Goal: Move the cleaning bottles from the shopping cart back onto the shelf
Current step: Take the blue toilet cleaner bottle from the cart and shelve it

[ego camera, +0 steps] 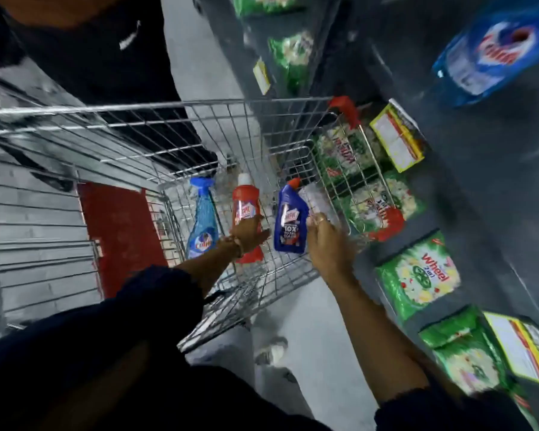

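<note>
Three cleaning bottles lie in the wire shopping cart (156,144): a light blue spray bottle (203,219), a red bottle (245,200) with a white cap, and a dark blue toilet cleaner bottle (290,222) with a red cap. My left hand (249,233) wraps over the lower half of the red bottle. My right hand (327,241) has its fingers curled on the right side of the dark blue bottle. The shelf (479,169) runs along the right of the cart.
Green detergent packs (417,275) and yellow price tags (397,138) line the shelf, with a blue detergent pouch (495,51) higher up. Another person in a black shirt (100,57) stands at the cart's far end. A red panel (122,231) is on the left.
</note>
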Demonstrator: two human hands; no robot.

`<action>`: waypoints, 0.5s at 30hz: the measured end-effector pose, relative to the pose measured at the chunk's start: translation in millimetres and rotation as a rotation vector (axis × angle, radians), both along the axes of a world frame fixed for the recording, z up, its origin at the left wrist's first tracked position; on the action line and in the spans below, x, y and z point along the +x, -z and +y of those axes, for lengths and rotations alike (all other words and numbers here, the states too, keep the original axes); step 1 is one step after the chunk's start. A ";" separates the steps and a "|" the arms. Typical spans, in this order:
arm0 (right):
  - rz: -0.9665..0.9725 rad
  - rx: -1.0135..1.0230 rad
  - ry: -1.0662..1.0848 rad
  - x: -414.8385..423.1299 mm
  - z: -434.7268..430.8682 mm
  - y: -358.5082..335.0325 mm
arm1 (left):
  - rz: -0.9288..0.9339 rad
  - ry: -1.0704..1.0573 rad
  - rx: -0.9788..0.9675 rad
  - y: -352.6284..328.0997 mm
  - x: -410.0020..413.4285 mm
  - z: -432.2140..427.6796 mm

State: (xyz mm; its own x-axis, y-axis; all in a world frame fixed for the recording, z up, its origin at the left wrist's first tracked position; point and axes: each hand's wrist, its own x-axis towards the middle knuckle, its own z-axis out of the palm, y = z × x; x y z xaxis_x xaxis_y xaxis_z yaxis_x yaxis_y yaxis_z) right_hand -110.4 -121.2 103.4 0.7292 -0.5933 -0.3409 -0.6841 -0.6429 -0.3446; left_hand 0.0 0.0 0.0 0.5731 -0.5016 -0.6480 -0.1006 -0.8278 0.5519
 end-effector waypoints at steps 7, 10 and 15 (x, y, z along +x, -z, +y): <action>0.064 -0.107 -0.023 -2.8 -7.9 22.5 | 0.176 -0.289 0.032 45.2 -17.6 -63.6; 0.076 -0.097 -0.031 -2.7 -8.7 20.5 | 0.177 -0.407 0.061 52.7 -20.8 -73.6; 0.080 -0.132 -0.018 -2.0 -7.0 11.1 | 0.358 -0.478 0.031 38.7 -11.7 -69.4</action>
State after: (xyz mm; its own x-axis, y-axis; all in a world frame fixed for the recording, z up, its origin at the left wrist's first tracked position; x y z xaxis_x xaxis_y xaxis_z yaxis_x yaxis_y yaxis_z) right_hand -112.4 -128.3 92.3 0.7136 -0.6240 -0.3183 -0.6940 -0.6914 -0.2007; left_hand -11.7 -69.4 -38.7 0.4739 -0.2195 -0.8528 0.4750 -0.7517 0.4575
